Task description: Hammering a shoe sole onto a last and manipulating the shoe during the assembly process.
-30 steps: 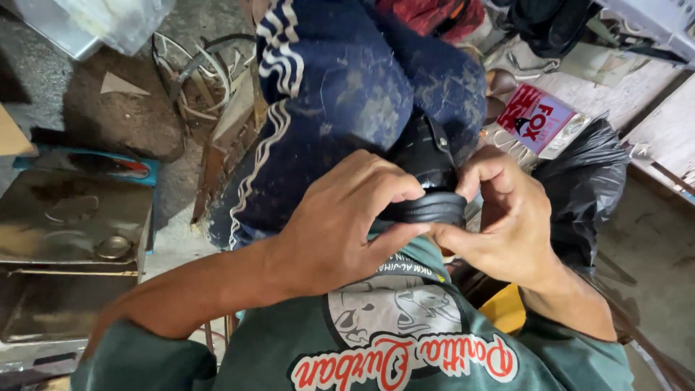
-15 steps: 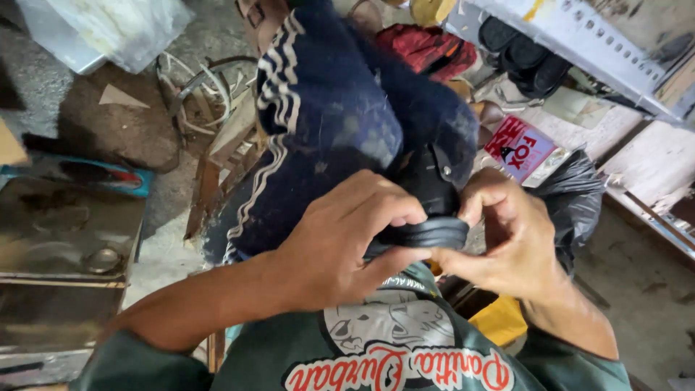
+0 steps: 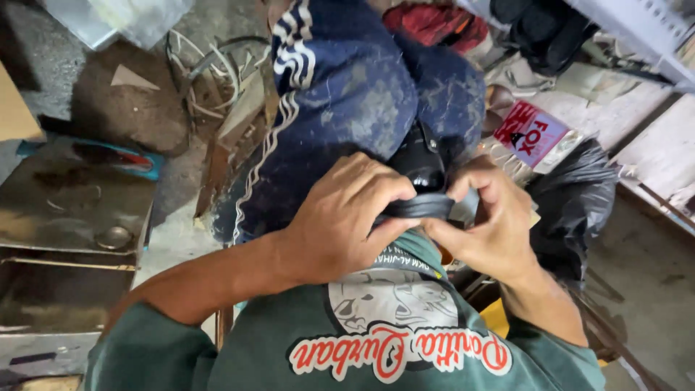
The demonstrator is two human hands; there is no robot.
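Here, both my hands pinch a black rubber band against my lap.

My left hand (image 3: 340,217) and right hand (image 3: 485,224) are closed on the black rubber band (image 3: 420,208), just below a glossy black part (image 3: 418,163) on my blue trousers (image 3: 355,94).

1. Both hands meet at the centre: the left hand (image 3: 340,221) and right hand (image 3: 486,224) pinch a folded rubber strip (image 3: 416,208) between them, just above the person's shirt front.
2. Behind the strip sits a rounded part (image 3: 418,161), resting against the trousered knees (image 3: 362,94).
3. A metal tray (image 3: 69,210) lies far left (on the floor).
4. A bin bag (image 3: 575,206) stands right of the right hand, a printed packet (image 3: 532,134) behind it.
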